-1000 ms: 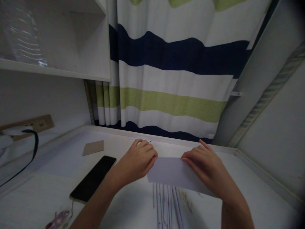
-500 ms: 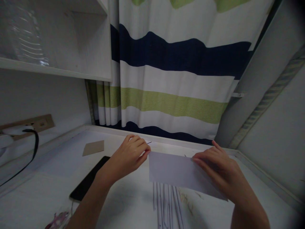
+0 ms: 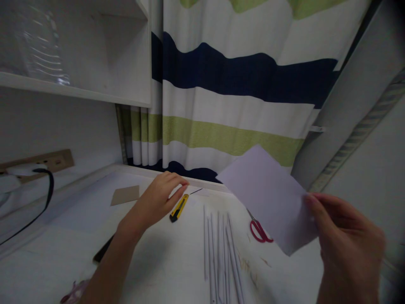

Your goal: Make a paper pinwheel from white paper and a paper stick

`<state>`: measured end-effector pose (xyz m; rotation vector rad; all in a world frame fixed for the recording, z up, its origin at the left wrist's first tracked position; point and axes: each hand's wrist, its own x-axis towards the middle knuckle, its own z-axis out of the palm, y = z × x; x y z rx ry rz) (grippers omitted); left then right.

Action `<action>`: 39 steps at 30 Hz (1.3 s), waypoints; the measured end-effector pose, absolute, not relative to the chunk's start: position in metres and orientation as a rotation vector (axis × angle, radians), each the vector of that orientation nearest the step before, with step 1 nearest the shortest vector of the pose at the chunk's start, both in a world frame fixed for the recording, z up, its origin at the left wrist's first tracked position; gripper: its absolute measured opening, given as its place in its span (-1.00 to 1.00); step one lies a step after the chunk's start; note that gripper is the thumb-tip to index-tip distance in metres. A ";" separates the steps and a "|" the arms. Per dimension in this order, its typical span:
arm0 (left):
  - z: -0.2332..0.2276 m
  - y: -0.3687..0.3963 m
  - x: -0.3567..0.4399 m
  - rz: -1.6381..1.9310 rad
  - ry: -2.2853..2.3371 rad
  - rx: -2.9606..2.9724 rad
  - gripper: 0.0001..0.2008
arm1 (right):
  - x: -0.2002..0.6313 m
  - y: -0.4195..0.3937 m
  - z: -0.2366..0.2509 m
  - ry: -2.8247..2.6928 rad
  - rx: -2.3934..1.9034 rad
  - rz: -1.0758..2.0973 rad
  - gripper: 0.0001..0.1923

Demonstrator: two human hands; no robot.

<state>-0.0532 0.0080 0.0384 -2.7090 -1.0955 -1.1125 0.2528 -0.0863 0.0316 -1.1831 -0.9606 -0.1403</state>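
Observation:
My right hand (image 3: 348,236) pinches a sheet of white paper (image 3: 262,198) at its right corner and holds it up, tilted, above the table. My left hand (image 3: 164,192) hovers near the back of the table, thumb and fingertips drawn together, with nothing visible between them. Just beside its fingers lies a yellow and black box cutter (image 3: 179,208). Several thin rolled paper sticks (image 3: 218,257) lie side by side in front of me. Partly behind the sheet are scissors with red handles (image 3: 258,231).
A small grey-brown card (image 3: 125,195) lies at the back left. My left forearm partly covers a black phone-like slab (image 3: 103,249). A striped curtain (image 3: 221,109) hangs behind the table, a shelf (image 3: 76,90) juts out at upper left, and a plugged-in cable (image 3: 49,190) runs down the left wall.
My left hand has let go of the paper and moved slightly left. My right hand has carried the sheet right and turned it, uncovering the scissors and more of the paper sticks.

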 end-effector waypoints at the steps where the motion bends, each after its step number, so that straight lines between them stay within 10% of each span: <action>1: 0.038 0.006 -0.049 -1.168 -1.100 -2.821 -0.79 | 0.248 -0.084 0.032 -0.871 -1.131 -0.083 -0.83; 17: 0.030 -0.014 -0.012 -1.923 -1.060 -3.397 -0.80 | 0.199 -0.066 0.026 -1.107 -1.192 0.421 -0.81; 39: 0.025 -0.012 -0.012 -1.872 -1.296 -3.137 -0.78 | 0.185 -0.064 0.025 -1.473 -1.290 0.306 -0.64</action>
